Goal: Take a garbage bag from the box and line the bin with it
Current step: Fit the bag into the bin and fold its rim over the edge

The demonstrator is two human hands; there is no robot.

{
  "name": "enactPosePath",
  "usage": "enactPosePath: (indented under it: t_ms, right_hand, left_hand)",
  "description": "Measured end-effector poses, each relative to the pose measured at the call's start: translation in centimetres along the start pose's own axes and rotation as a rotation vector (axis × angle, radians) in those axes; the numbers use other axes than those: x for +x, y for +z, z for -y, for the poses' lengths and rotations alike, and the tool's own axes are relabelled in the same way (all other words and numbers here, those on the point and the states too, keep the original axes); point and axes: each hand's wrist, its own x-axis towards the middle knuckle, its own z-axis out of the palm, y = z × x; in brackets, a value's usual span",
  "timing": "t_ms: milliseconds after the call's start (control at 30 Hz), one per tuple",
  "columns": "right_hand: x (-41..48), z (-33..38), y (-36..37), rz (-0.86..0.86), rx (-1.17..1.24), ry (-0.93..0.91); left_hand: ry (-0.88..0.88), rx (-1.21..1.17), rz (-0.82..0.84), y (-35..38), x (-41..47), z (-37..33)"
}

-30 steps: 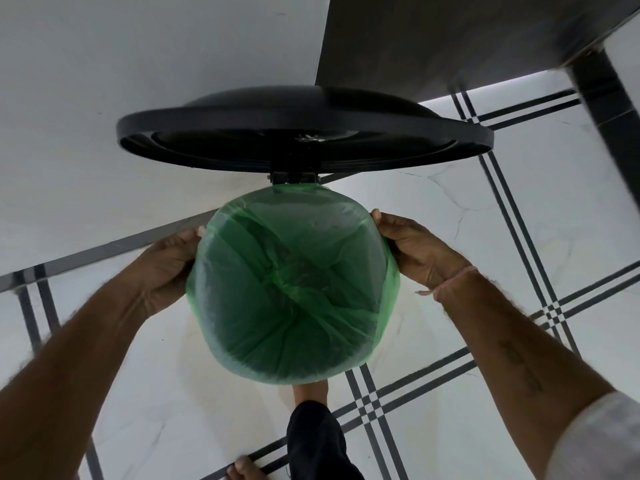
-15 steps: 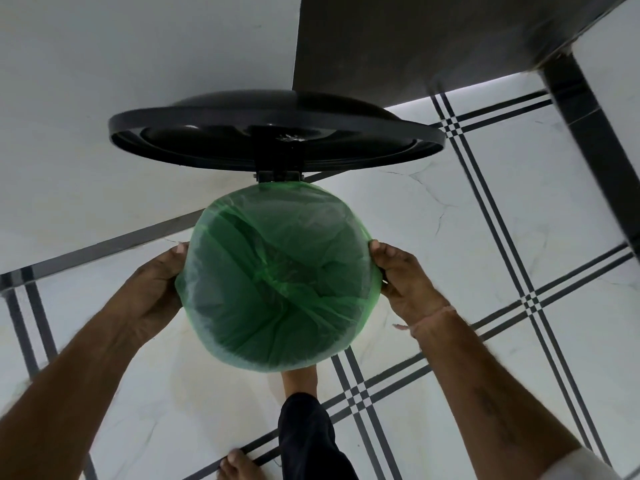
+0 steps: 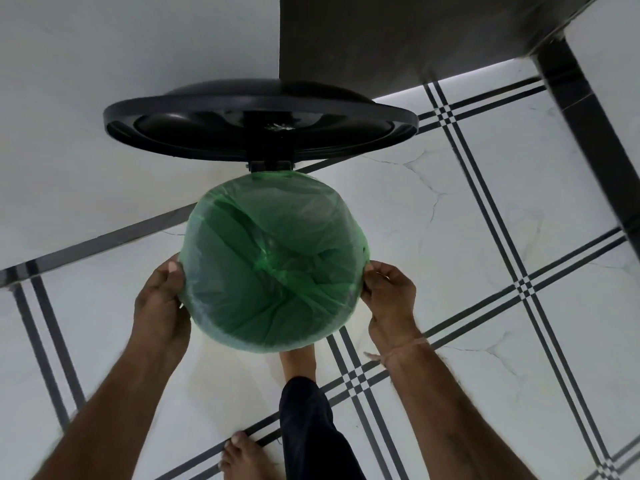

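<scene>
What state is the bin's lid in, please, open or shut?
Open: the black lid stands raised behind the green bag, whose mouth lies uncovered.

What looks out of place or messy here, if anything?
Nothing looks spilled or torn. The green bag is only creased and bunched in the middle, not yet smoothed down. The black lid stands open above it, which seems normal.

Outstretched, the left grip (image 3: 161,299) and right grip (image 3: 389,292) curl inward.
</scene>
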Motion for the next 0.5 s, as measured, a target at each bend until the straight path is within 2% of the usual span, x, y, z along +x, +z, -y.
enactPosePath:
  t_ms: [100, 233, 333, 500]
  right_hand:
    - [-0.2, 0.0, -0.1, 0.051, 0.144, 0.131]
    - [-1.0, -0.1, 0.0, 0.035, 0.101, 0.112]
    - [-2.2, 0.1, 0.1, 0.106, 0.105, 0.175]
    - [-1.2, -0.1, -0.1, 0.207, 0.281, 0.364]
  left_hand:
    - [-0.005, -0.002, -0.129, 0.2, -0.7, 0.7]
    - [-0.047, -0.013, -0.222, 0.5, -1.7, 1.1]
    - [-0.132, -0.090, -0.221, 0.9, -2.6, 1.3]
    - [-0.214, -0.157, -0.137, 0.9, -2.5, 0.7]
